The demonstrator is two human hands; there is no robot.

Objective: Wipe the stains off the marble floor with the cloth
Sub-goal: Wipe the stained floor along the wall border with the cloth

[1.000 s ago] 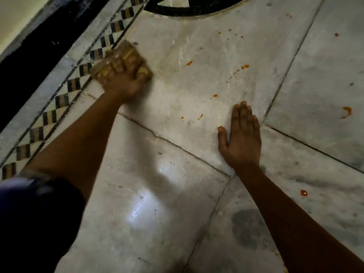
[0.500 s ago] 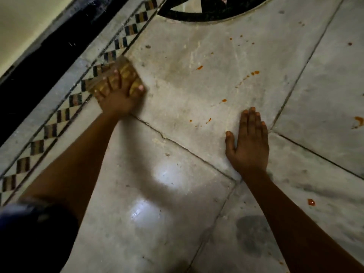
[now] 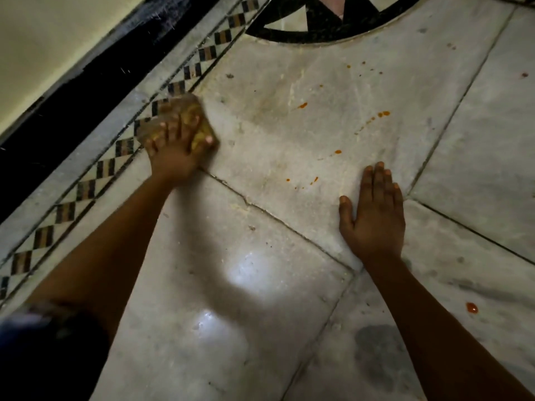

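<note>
We press the cloth (image 3: 176, 120), a yellowish folded pad, flat against the marble floor (image 3: 289, 146) where the pale slab meets the checkered border strip (image 3: 95, 175). Our left hand (image 3: 173, 151) lies on top of the cloth with fingers spread and curled over it, pushing it down, the arm stretched out long from the lower left. Most of the job looks undone, as far as we can judge: to the right of the cloth, orange spots (image 3: 379, 114) speckle the same slab, more small flecks (image 3: 311, 180) lie nearer us, and a larger red blob (image 3: 472, 307) sits well away to the right of the cloth, on another slab. The slab nearest us, below the cloth, shines with a reflected light and shows no orange marks. Our right hand (image 3: 373, 218) rests flat on the floor to the right of the cloth, fingers straight and together, holding nothing, bracing our weight.
</note>
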